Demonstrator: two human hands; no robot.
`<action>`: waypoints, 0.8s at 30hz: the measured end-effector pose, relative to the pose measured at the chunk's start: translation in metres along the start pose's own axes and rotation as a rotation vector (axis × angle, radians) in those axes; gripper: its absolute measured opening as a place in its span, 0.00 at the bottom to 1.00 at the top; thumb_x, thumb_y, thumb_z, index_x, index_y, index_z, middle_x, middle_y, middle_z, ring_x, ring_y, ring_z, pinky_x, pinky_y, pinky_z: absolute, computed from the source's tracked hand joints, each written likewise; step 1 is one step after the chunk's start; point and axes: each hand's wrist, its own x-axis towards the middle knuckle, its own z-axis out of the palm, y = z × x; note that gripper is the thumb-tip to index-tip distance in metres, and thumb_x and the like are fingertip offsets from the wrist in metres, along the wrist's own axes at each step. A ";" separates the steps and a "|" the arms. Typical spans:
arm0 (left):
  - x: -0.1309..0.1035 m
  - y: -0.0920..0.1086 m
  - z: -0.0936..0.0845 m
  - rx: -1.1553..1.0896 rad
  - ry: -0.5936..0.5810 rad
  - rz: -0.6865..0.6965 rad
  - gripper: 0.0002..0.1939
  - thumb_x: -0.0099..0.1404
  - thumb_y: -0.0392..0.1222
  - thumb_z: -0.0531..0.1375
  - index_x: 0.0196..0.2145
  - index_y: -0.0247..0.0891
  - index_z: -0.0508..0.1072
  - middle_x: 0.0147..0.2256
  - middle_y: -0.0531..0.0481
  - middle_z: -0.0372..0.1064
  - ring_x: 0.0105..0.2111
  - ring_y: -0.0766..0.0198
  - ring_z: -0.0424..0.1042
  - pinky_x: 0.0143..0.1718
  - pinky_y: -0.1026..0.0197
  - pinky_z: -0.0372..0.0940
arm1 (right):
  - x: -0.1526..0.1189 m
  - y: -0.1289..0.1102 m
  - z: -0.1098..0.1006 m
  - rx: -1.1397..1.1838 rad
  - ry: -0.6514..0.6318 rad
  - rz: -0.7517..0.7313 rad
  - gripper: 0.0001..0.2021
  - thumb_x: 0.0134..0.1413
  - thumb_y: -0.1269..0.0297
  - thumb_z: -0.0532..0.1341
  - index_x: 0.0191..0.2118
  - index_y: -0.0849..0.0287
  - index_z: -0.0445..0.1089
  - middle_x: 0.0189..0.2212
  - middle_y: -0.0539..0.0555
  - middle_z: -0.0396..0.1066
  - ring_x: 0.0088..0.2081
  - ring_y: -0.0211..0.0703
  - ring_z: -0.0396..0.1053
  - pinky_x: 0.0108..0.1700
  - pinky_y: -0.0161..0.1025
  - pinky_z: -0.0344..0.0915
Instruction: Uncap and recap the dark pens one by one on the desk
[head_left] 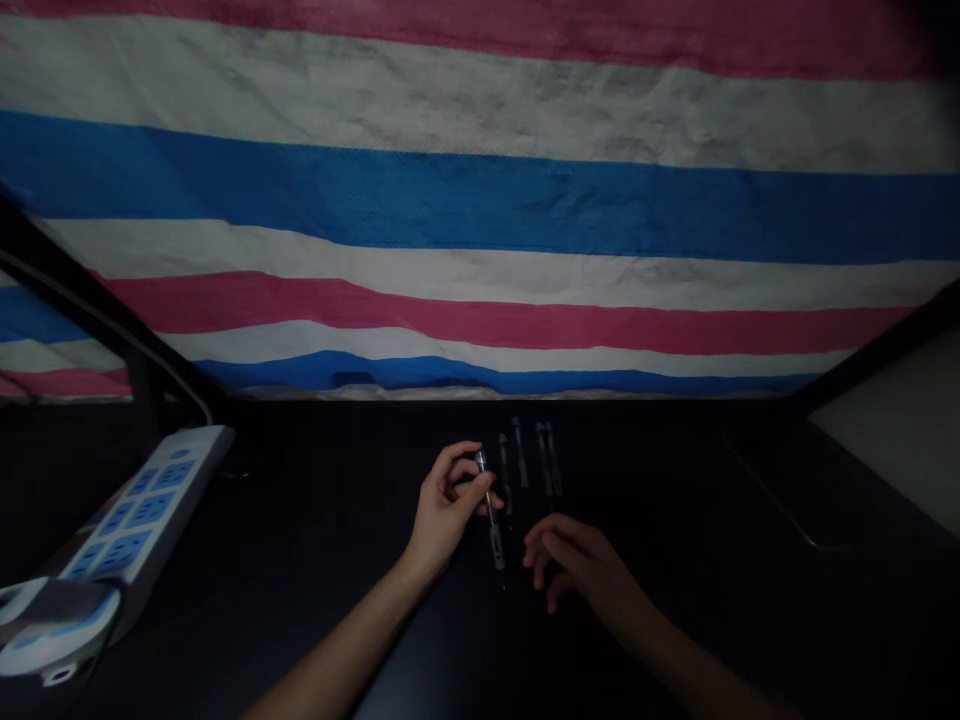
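My left hand [448, 502] grips a slim pen [494, 540] between thumb and fingers. The pen has a clear upper part and a grey grip, and its tip points down toward me. To the right, my right hand [574, 560] hovers near the pen with its fingers loosely curled and apart, holding nothing that I can see. Beyond the hands, several dark, see-through pens lie side by side, among them one pen [520, 455] in the middle and another pen [546, 460] to its right. Dim light blurs their details.
A white power strip [187, 480] with blue sockets lies at the left, a white plug or charger [60, 620] and cable at its near end. Behind the black tabletop [315, 520] hangs a striped sheet [480, 200]. Dark frame bars slant at both sides.
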 end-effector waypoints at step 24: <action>0.007 0.001 -0.003 -0.010 0.078 0.031 0.18 0.57 0.41 0.65 0.44 0.40 0.65 0.28 0.59 0.66 0.24 0.66 0.75 0.28 0.65 0.69 | -0.002 0.002 0.003 -0.048 -0.014 -0.035 0.14 0.53 0.53 0.60 0.33 0.62 0.69 0.29 0.53 0.69 0.27 0.36 0.67 0.22 0.32 0.66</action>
